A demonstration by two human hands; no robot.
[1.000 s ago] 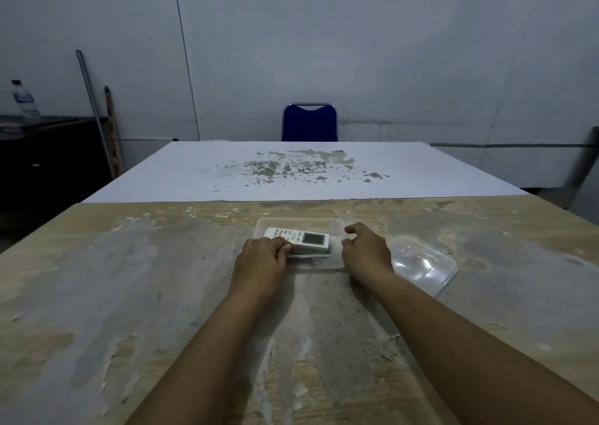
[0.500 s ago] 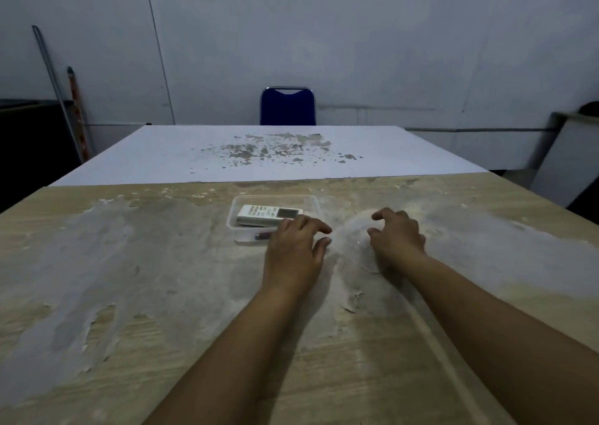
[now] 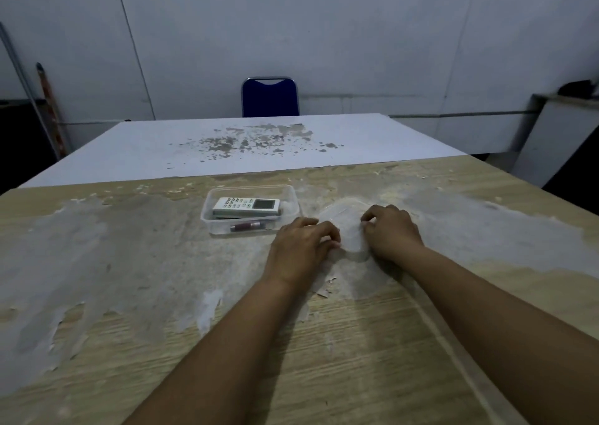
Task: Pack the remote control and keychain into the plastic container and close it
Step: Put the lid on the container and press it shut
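Note:
A clear plastic container stands open on the worn wooden table. Inside it lies a white remote control, display to the right. A small dark reddish keychain lies along the container's near wall. To the right of the container, the clear lid rests flat on the table. My left hand curls its fingers on the lid's left edge. My right hand grips the lid's right edge. Both hands are off the container.
The table has peeling grey patches. A second white table adjoins it behind, with a blue chair beyond. Poles lean on the wall at the left; a white cabinet stands at the right.
My left hand left the remote in the container and moved right to the lid. My right hand also shifted from the container's right end onto the lid. The camera turned right.

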